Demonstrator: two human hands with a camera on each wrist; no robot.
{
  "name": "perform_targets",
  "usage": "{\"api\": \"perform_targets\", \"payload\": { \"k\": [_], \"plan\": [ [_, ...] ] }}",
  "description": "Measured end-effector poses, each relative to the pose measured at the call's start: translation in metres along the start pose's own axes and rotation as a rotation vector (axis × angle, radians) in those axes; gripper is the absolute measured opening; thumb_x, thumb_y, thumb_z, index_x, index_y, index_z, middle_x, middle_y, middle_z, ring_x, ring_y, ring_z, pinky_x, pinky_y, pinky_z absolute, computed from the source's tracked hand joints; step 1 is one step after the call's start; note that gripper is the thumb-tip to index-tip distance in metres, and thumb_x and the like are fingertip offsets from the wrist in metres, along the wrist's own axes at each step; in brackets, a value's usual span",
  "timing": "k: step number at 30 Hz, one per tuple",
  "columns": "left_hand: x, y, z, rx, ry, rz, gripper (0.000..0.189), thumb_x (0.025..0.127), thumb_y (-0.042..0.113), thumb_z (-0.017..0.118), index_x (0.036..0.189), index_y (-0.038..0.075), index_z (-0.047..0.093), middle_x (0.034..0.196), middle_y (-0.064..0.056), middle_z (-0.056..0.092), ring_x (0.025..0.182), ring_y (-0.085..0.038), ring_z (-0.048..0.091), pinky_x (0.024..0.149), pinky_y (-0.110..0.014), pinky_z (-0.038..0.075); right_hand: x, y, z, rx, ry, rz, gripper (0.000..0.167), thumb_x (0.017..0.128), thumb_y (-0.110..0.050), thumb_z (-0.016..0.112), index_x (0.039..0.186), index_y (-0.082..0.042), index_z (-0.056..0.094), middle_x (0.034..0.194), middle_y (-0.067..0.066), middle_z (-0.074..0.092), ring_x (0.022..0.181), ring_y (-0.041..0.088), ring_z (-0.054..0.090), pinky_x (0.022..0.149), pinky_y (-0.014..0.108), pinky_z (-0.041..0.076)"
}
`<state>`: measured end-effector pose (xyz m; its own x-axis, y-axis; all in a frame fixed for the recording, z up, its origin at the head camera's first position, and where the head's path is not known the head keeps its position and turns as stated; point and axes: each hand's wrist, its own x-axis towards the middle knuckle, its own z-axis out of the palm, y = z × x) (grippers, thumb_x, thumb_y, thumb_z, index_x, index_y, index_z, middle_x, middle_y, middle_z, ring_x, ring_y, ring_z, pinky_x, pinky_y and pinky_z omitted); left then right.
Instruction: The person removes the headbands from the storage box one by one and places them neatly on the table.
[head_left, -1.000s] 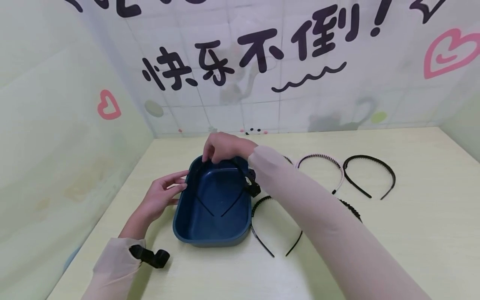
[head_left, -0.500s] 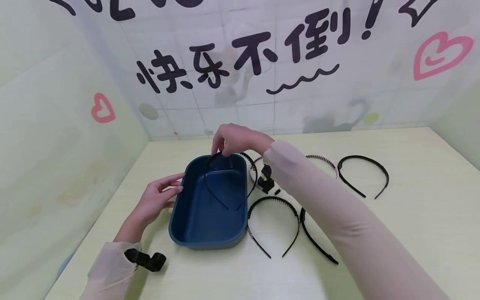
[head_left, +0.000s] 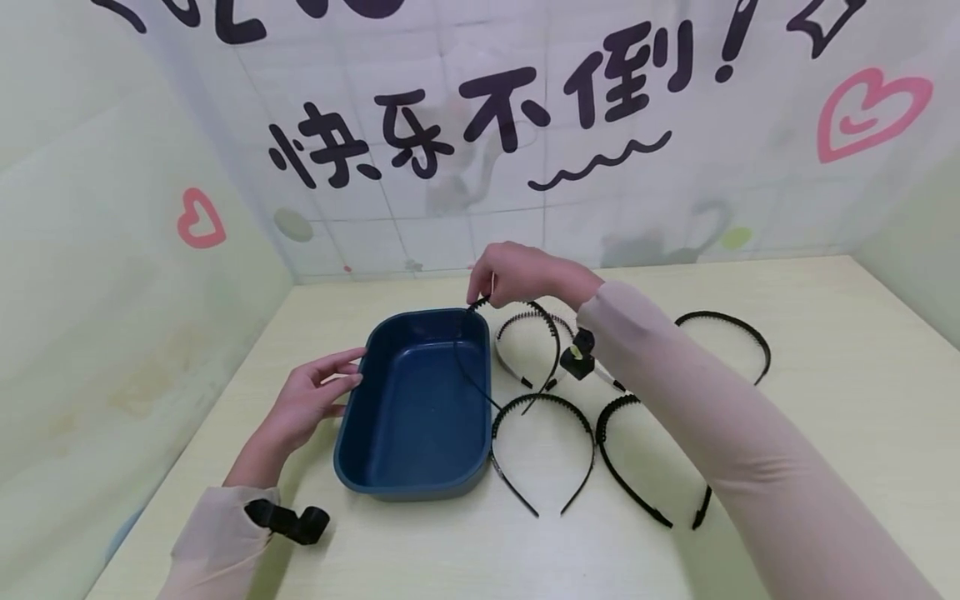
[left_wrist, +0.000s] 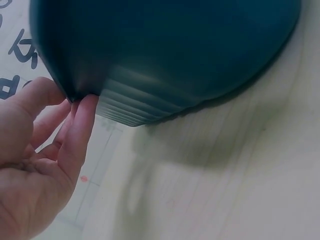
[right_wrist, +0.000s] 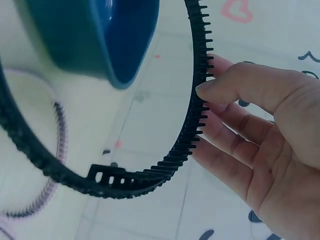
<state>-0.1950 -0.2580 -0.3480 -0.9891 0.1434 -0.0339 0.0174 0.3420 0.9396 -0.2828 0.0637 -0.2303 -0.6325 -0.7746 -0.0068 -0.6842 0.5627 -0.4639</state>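
Note:
My right hand [head_left: 521, 273] pinches a black toothed headband [head_left: 557, 342] by its arch, between thumb and fingers in the right wrist view. The headband hangs with its tips down, over the right rim of a dark blue plastic basin [head_left: 420, 417] in the head view. Part of the arch is behind the fingers. My left hand [head_left: 315, 396] touches the basin's left side with its fingertips, the fingers nearly straight. The left wrist view shows those fingers at the basin's edge, above its ribbed outer wall [left_wrist: 145, 100].
Right of the basin lie a pale purple headband [head_left: 513, 321], a black toothed headband [head_left: 543, 398] and another black headband [head_left: 622, 483]. One more black headband [head_left: 750, 329] lies farther back. The right sleeve [head_left: 720, 417] covers some of them. A printed wall [head_left: 420, 242] stands behind the table.
My right hand has lifted the black headband from inside the basin and carried it right, to the basin's right rim. The left hand stays at the basin's side.

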Motion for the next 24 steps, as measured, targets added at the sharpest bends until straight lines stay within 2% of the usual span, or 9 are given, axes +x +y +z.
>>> {"api": "perform_targets", "payload": {
  "k": [15,24],
  "plan": [
    [0.0,-0.001,-0.002,-0.017,0.005,0.002,0.049,0.091,0.021,0.059,0.135,0.004,0.045,0.102,-0.005,0.05,0.086,-0.006,0.058,0.064,-0.029,0.053,-0.044,0.022,-0.007,-0.018,-0.001,0.078,0.037,0.075,0.012,0.054,0.102,-0.008,0.071,0.098,0.004,0.065,0.09,0.018,0.059,0.075,0.033,0.048],
    [0.001,-0.001,-0.001,-0.017,0.001,-0.001,0.049,0.091,0.02,0.059,0.134,0.003,0.045,0.104,-0.008,0.049,0.086,-0.007,0.059,0.064,-0.03,0.053,-0.072,0.043,-0.009,0.004,0.003,0.081,0.036,0.073,0.014,0.052,0.098,-0.004,0.071,0.094,0.006,0.065,0.085,0.021,0.059,0.074,0.034,0.049]
  ]
}}
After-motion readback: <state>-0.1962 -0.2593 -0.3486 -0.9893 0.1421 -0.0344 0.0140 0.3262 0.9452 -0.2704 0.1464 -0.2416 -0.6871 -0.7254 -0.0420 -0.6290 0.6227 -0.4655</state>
